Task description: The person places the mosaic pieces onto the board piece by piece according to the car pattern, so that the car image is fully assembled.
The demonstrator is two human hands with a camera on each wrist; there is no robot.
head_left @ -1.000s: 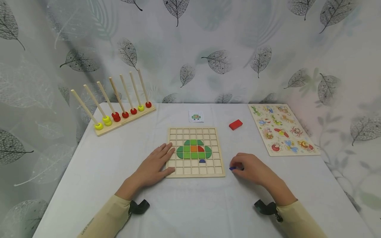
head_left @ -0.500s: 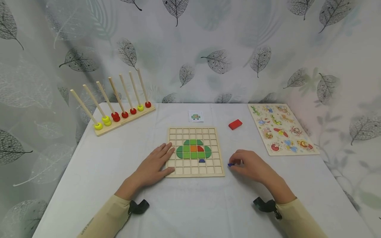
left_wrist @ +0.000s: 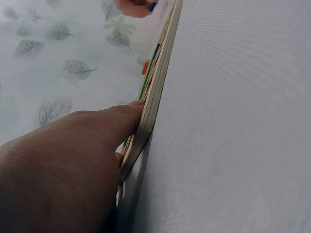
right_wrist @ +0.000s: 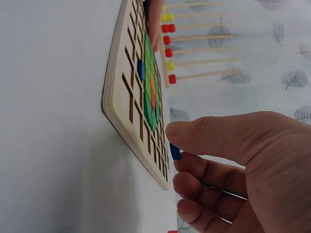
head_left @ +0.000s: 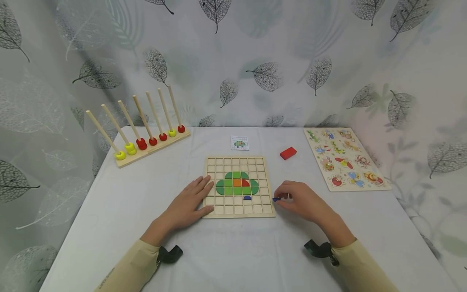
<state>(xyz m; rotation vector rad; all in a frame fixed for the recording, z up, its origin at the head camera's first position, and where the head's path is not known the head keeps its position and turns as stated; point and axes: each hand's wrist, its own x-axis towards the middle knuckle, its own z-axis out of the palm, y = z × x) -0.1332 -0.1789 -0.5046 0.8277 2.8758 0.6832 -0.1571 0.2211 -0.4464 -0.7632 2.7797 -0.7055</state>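
Observation:
A wooden grid board (head_left: 219,209) lies mid-table, with green, orange and red pieces set in its cells as a rounded shape. One blue half-round piece (head_left: 247,198) sits in a cell below that shape. My left hand (head_left: 187,202) lies flat with spread fingers on the board's left edge; in the left wrist view its thumb (left_wrist: 121,119) touches the rim. Just off the board's right edge, my right hand (head_left: 300,200) pinches a second blue piece (right_wrist: 174,151) between thumb and forefinger, above the table.
A small pattern card (head_left: 239,142) lies behind the board, and a red block (head_left: 288,153) behind it to the right. At back left stands a peg rack (head_left: 157,145) with red and yellow beads. An insect picture board (head_left: 346,160) lies at right.
My right hand has moved left and slightly away from me, bringing the pinched blue piece up to the board's right edge. The left hand has stayed in place.

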